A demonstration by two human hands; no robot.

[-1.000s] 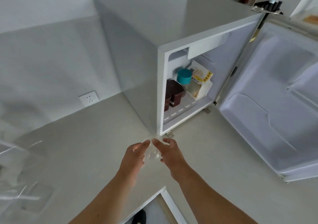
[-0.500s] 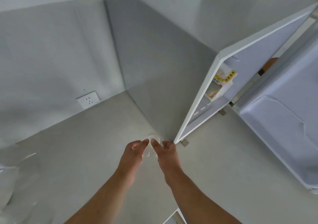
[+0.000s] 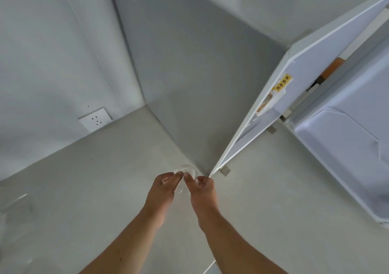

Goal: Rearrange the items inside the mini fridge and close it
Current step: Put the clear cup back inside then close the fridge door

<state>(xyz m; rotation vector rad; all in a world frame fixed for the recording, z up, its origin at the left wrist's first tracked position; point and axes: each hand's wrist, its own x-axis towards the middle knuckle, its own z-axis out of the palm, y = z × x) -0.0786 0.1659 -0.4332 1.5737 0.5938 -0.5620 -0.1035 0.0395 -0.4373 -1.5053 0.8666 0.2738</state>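
A grey mini fridge [image 3: 200, 80] stands on the pale counter [image 3: 94, 189], its door [image 3: 345, 147] swung wide open to the right. Only a sliver of the inside shows: a bread packet with a yellow label [image 3: 281, 84]. Just in front of the fridge's near corner, my left hand [image 3: 165, 187] and my right hand [image 3: 202, 189] both pinch a small clear glass cup [image 3: 186, 171] that sits low over the counter. The other items in the fridge are hidden from this angle.
A white wall socket [image 3: 95, 119] sits low on the wall at the left. Clear plastic lies at the far left edge of the counter [image 3: 14, 206]. The counter's front edge [image 3: 210, 266] runs close below my arms.
The view has swung left and closer, so the fridge's inside is almost out of sight. Both hands, still on the clear cup, have come nearer to the fridge's corner.
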